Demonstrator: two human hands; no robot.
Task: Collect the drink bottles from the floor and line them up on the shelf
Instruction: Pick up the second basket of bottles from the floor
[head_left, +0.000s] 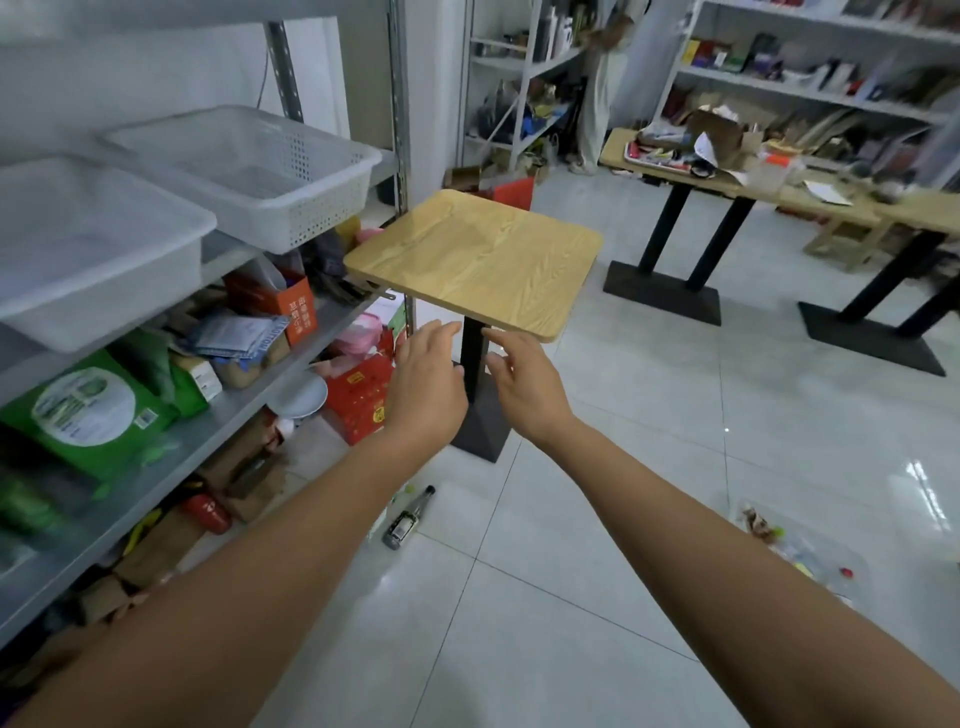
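- Head view looks down along two bare forearms stretched forward over a pale tiled floor (597, 597).
- Left grip (428, 374), a bare hand, is wide: its fingers are straight and slightly spread, palm down, and it holds nothing.
- Right grip (524, 384) is also wide, with its fingers loosely extended toward the left one. It is empty too, and the two are near each other but apart.
- Both hang in the air in front of the near edge of a small wooden desk (478, 260) on a black post.
- A dark drink bottle (409, 519) with a black cap lies on its side on the floor, just beside the left forearm and below both hands, near the foot of the shelf.
- Something pale green shows by its neck, possibly another bottle, but it is mostly hidden by the arm.
- The grey metal shelf (234, 415) runs along the left and carries a green bag (88, 410) and an orange carton (296, 312).
- Two white plastic baskets (249, 171) sit on the tier above.
- A red box (363, 395) stands on the floor between the shelf and the desk post.
- A clear plastic bag (800, 551) of small items lies on the floor to the right, well apart from the bottle.
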